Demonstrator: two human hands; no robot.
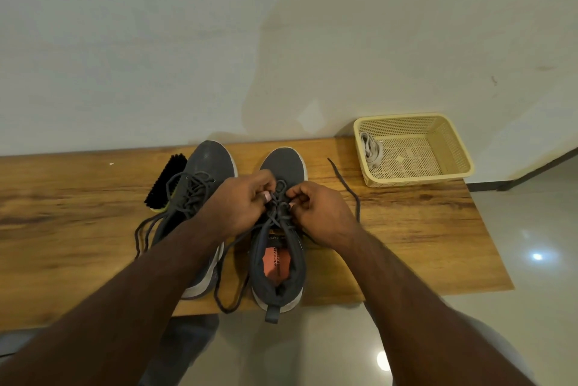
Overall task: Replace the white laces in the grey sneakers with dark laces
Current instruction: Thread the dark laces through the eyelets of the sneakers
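Note:
Two grey sneakers stand side by side on a wooden bench (pixel 406 229), toes toward the wall. The left sneaker (pixel 206 163) carries a dark lace whose loose ends trail off to its left. The right sneaker (pixel 281 260) has an orange insole. My left hand (pixel 244 204) and my right hand (pixel 319 213) meet over its eyelets, each pinching the dark lace (pixel 276 213). One end of that lace (pixel 347 188) runs out to the right across the bench; another loops down past the front edge. White laces (pixel 372 149) lie bundled in a cream basket.
The cream perforated basket (pixel 450 148) sits at the bench's far right corner against the wall. A black shoe brush (pixel 165 179) lies just left of the left sneaker. Glossy tiled floor lies to the right of and below the bench.

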